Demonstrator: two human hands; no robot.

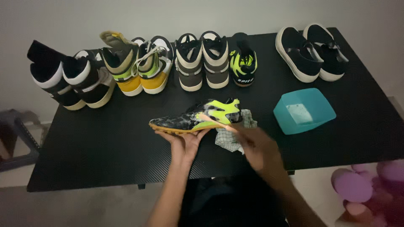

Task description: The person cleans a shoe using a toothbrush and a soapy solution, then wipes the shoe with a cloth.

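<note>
Two hands: left hand (185, 143) under shoe (198, 117), right hand (259, 147) w/ brush (216, 122) (blurred).

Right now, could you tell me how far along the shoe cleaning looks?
In hand: the left hand props up the black-and-neon shoe while the right hand, blurred, works a brush along it, over a checked cloth. The teal basin sits nearby. Nothing shows whether the shoes in the back row are done.
</note>
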